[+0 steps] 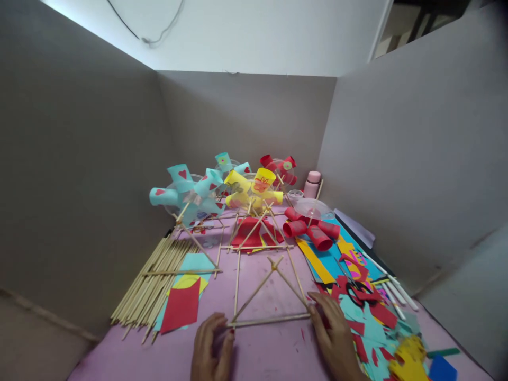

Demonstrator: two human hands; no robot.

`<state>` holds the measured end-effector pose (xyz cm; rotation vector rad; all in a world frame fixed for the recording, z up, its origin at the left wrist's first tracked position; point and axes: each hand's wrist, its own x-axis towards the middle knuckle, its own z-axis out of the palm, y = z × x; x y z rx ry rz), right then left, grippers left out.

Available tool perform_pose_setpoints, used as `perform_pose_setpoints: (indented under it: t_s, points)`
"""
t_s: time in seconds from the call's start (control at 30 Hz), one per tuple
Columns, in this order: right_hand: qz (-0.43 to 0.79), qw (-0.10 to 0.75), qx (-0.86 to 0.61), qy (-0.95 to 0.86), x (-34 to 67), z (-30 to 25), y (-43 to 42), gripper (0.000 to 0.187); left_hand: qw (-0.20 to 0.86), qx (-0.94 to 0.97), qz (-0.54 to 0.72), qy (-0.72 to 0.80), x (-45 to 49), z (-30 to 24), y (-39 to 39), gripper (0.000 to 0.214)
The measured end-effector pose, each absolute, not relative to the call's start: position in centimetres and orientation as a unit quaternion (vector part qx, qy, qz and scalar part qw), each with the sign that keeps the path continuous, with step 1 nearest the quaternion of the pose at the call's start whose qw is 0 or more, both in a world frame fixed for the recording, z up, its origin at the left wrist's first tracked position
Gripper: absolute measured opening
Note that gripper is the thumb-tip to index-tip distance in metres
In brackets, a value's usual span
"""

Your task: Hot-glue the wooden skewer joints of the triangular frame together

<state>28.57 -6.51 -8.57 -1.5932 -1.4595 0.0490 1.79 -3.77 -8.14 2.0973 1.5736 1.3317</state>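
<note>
A triangle of thin wooden sticks (270,296) lies flat on the pink table (270,354) at the near edge. My left hand (212,346) rests at its left corner, fingers curled with the tips pressed on the stick joint. My right hand (335,333) holds the right corner, fingers bent onto the end of the bottom stick. More stick frames (254,238) stand beyond the triangle.
A pile of loose wooden sticks (154,286) lies at the left with red, yellow and teal paper sheets (182,304). Paper-cup pinwheels in teal (186,190), yellow (254,188) and red (309,227) fill the back. Paper scraps and black scissors (357,293) lie right. Grey partition walls enclose the table.
</note>
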Motion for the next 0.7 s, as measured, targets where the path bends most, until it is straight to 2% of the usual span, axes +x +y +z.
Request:
perform_pose_setpoints:
  t_s: [0.13,0.37,0.57,0.7]
  points:
    - [-0.008,0.445,-0.639,-0.627,28.7,-9.3,-6.9,0.028,0.038,0.769,0.386,0.508,2.3,-8.4,-3.8,0.031]
    - [-0.068,0.343,-0.646,-0.678,29.1,-10.6,-7.0,0.055,0.003,0.775,0.34,0.532,2.0,-8.6,-3.8,0.037]
    - [-0.082,0.32,-0.622,-0.71,30.0,-12.0,-6.3,0.065,-0.061,0.799,0.324,0.503,1.0,-9.7,-2.9,0.041]
    - [-0.076,0.335,-0.615,-0.71,30.7,-13.9,-5.6,0.07,-0.105,0.808,0.334,0.473,0.2,-11.0,-1.9,0.042]
